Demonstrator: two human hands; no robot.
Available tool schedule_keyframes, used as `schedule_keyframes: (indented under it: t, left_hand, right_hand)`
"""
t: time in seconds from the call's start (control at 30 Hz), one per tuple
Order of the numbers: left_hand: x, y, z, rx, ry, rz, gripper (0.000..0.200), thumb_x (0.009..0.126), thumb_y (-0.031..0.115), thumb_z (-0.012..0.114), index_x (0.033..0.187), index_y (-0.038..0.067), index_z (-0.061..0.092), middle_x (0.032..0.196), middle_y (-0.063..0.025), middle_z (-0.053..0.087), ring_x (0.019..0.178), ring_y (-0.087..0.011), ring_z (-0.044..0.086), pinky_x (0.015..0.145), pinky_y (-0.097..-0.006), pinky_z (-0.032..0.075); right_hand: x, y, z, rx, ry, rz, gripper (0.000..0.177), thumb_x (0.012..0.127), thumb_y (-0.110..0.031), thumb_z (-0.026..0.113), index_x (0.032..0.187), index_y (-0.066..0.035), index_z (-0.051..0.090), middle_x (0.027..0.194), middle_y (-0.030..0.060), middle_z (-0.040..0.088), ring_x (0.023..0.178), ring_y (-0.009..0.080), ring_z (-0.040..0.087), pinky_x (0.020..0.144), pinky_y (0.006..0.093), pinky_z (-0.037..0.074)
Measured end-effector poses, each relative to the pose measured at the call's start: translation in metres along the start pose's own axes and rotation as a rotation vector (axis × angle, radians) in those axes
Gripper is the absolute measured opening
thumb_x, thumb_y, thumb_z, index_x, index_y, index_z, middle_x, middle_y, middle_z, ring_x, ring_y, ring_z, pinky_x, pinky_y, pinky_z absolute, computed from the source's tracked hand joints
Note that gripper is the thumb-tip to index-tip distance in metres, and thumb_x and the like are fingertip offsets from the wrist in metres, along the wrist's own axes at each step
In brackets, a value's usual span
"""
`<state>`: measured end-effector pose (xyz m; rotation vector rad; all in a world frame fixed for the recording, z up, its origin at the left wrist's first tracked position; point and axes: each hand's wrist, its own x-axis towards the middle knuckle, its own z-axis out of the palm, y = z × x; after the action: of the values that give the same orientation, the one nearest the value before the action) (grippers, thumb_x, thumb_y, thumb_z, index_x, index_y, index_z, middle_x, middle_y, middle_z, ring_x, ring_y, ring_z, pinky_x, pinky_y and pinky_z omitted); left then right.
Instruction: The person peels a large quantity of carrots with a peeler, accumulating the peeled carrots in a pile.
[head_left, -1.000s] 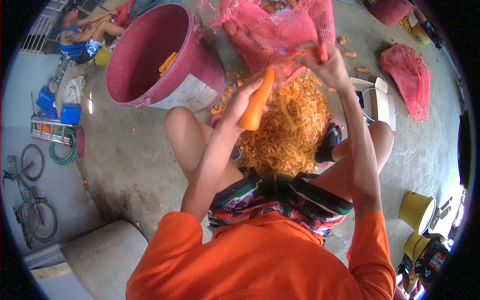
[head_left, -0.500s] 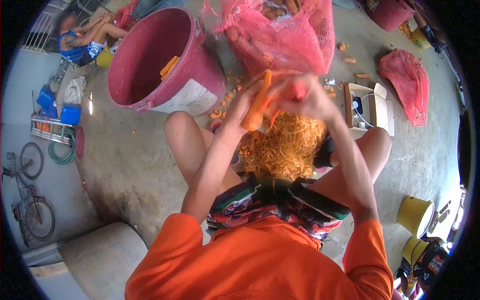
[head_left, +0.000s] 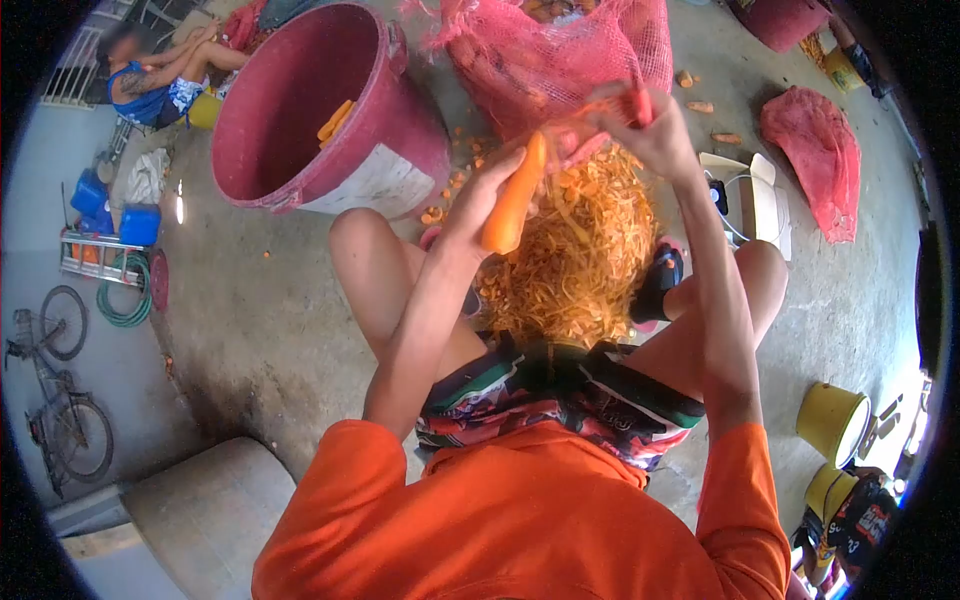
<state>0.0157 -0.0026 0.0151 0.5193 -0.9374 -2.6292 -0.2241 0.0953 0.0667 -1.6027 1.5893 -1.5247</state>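
My left hand [head_left: 474,203] is wrapped round a bright orange peeled carrot [head_left: 516,203], tilted with its thick end toward me. To the right and slightly farther away, my right hand [head_left: 658,140] grips a red-handled peeler [head_left: 641,106]; its blade is blurred by motion. The peeler is apart from the carrot. Beneath both hands, between my legs, lies a large heap of carrot peelings [head_left: 590,260]. Just beyond the hands stands a pink mesh sack [head_left: 570,75] with unpeeled carrots showing in its opening.
A big maroon tub [head_left: 425,130] stands at the left with a few peeled carrots [head_left: 336,122] inside. An open cardboard box [head_left: 770,215] with a cable and an empty-looking mesh sack [head_left: 815,150] are at the right. Another person [head_left: 150,90] sits at the far left.
My right hand has moved up and to the right with the peeler, away from the carrot. My left hand has shifted slightly, still holding the carrot.
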Motion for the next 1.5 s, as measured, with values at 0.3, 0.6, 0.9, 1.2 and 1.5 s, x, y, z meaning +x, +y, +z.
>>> schedule_keyframes:
  t: [0.3, 0.6, 0.9, 1.2, 1.5]
  left_hand:
    - [0.001, -0.005, 0.013, 0.153, 0.115, 0.125, 0.043, 0.104, 0.03, 0.057, 0.141, 0.009, 0.053, 0.107, -0.0039, 0.066, 0.076, -0.0121, 0.064, 0.059, -0.0254, 0.054]
    - [-0.002, 0.0, 0.018, -0.016, 0.078, 0.012, 0.04, 0.102, 0.032, 0.06, 0.134, 0.009, 0.057, 0.098, -0.005, 0.066, 0.069, -0.0101, 0.063, 0.052, -0.021, 0.052]
    - [0.006, -0.002, 0.015, 0.013, -0.034, 0.059, 0.039, 0.103, 0.033, 0.057, 0.132, 0.007, 0.056, 0.102, -0.0037, 0.065, 0.074, -0.0077, 0.062, 0.058, -0.0208, 0.053]
    - [0.005, 0.003, 0.03, -0.056, 0.025, 0.04, 0.038, 0.104, 0.031, 0.056, 0.133, 0.008, 0.056, 0.098, -0.0045, 0.066, 0.078, -0.0105, 0.064, 0.057, -0.0233, 0.054]
    - [0.011, -0.003, 0.023, 0.073, 0.15, 0.129, 0.045, 0.105, 0.027, 0.052, 0.145, 0.006, 0.048, 0.118, -0.0088, 0.068, 0.093, -0.013, 0.066, 0.073, -0.0271, 0.057]
  right_hand:
    - [-0.006, 0.007, 0.004, -0.109, -0.127, 0.038, 0.025, 0.078, -0.003, 0.081, 0.102, -0.004, 0.074, 0.088, 0.0068, 0.073, 0.083, 0.0135, 0.065, 0.07, 0.0296, 0.051]
    - [-0.016, 0.016, 0.014, -0.099, -0.211, 0.03, 0.03, 0.078, -0.003, 0.082, 0.107, -0.007, 0.075, 0.094, 0.0091, 0.075, 0.087, 0.0145, 0.067, 0.075, 0.03, 0.054]
    - [-0.017, -0.015, 0.021, -0.14, -0.358, 0.003, 0.023, 0.084, 0.001, 0.077, 0.106, -0.002, 0.072, 0.093, 0.0048, 0.076, 0.089, 0.0132, 0.07, 0.079, 0.0276, 0.056]
    - [-0.021, -0.022, 0.035, -0.135, -0.301, -0.304, 0.024, 0.087, -0.003, 0.076, 0.111, -0.004, 0.073, 0.089, 0.0028, 0.074, 0.075, 0.0105, 0.066, 0.075, 0.0258, 0.057]
    - [-0.02, -0.02, 0.019, -0.145, -0.366, -0.258, 0.021, 0.086, 0.0, 0.075, 0.106, 0.0, 0.072, 0.104, 0.0066, 0.075, 0.088, 0.0134, 0.071, 0.077, 0.029, 0.058]
